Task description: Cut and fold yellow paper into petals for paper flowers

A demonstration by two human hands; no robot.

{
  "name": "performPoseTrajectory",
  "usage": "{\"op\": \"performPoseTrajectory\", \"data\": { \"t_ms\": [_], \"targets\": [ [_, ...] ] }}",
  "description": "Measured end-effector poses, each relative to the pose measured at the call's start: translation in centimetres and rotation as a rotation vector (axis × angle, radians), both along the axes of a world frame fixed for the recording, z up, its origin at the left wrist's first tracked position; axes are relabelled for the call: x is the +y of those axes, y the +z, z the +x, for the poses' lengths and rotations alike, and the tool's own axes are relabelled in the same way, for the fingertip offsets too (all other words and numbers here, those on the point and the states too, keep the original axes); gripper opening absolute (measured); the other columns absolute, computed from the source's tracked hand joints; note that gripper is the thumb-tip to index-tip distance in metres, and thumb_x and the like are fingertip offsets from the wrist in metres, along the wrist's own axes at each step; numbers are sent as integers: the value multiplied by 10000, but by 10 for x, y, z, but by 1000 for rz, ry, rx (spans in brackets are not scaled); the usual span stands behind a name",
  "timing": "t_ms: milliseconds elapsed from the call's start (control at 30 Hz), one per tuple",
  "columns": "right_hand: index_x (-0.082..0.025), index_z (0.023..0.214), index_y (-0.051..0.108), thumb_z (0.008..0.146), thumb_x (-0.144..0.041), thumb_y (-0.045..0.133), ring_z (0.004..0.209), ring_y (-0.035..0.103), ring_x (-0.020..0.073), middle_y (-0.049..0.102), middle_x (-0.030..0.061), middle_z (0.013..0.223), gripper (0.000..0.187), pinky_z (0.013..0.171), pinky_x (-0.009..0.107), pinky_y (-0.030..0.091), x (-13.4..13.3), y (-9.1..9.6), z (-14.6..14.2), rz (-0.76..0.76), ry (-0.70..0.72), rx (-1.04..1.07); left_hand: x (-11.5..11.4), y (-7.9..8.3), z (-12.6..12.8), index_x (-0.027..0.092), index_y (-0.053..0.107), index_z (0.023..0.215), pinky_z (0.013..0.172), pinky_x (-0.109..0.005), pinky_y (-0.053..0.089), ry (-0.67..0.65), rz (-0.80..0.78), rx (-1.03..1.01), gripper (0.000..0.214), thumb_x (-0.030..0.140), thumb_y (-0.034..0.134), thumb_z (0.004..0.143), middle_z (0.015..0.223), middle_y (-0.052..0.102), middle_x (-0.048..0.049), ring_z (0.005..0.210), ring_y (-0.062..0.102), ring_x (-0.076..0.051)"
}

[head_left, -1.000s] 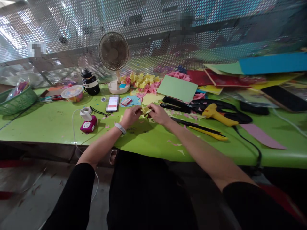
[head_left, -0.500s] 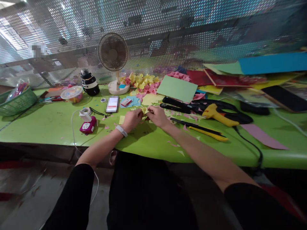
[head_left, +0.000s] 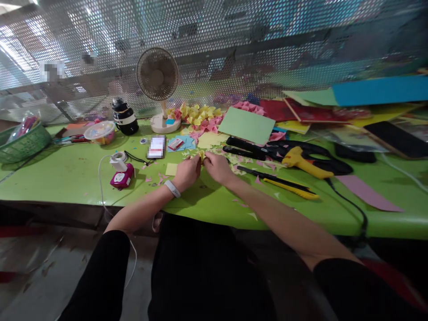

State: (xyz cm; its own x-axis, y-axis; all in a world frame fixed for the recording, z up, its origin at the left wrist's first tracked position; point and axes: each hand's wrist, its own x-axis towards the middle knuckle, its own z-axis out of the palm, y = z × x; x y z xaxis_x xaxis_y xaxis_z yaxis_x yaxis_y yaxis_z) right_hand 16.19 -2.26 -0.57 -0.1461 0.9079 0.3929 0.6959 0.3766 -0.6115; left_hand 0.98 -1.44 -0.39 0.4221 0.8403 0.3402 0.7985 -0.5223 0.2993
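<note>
Yellow folded-paper piece [head_left: 202, 154] is being held at the fingertips of the left hand [head_left: 188, 172] and the right hand [head_left: 218, 167], between the two and just above the table. Both hands are being kept nearly closed, the piece being pinched by thumbs and fingers; its lower part is being hidden by them, and its exact folds cannot be told.

Compared with one second earlier, the hands are being held closer together, and less of the piece is being shown. A flat pale-yellow paper square [head_left: 171, 169], formerly mostly covered by the left hand, is now being exposed beside it.

The glossy lime-green tabletop [head_left: 67, 180] is being littered with small pale-green and pink paper scraps [head_left: 245, 158]. Beyond, a heap of yellow and pink folded-paper flowers [head_left: 199, 116] is being flanked by an off-white round-headed fan [head_left: 158, 75]. The table is being backed by a grey perforated metal panel [head_left: 214, 49].
</note>
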Motion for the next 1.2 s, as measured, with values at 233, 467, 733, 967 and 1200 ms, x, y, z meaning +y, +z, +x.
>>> {"op": "performPoseTrajectory", "data": {
  "t_ms": [233,467,733,967,1200],
  "targets": [
    [-136,1208,617,925,-152,396,674,662,266,734,130,787,360,617,338,462,-2,-13,-8,-29,37,-217,-2,-8,2,67,548,1247,1154,-455,363,-115,-24,21,390,44,438,874,909,716,-159,933,706,-289],
    [-143,1189,638,905,-142,435,764,687,277,739,130,837,349,692,343,488,4,-12,-8,-114,64,-171,3,-13,2,71,589,1164,1042,-418,436,-97,-40,-1,317,58,423,895,777,672,-113,799,683,-264],
    [-212,680,598,848,-190,517,563,615,174,658,14,603,187,567,280,470,15,0,16,-59,21,149,20,6,-13,179,647,805,615,-277,369,-31,-32,-176,230,240,487,958,707,660,-56,603,534,-166],
    [-183,800,672,855,-138,583,684,741,202,763,66,776,113,680,343,592,22,-4,20,-228,54,378,36,-1,-21,164,622,716,601,-225,441,-44,-129,-451,250,330,613,903,659,680,-31,635,625,-137],
    [-176,777,660,845,-163,644,597,713,183,756,71,765,71,612,342,609,24,-7,20,-269,58,440,36,-5,-14,143,595,807,674,-282,587,-148,-664,-794,294,410,671,904,709,704,-41,621,682,-125]
  ]
}}
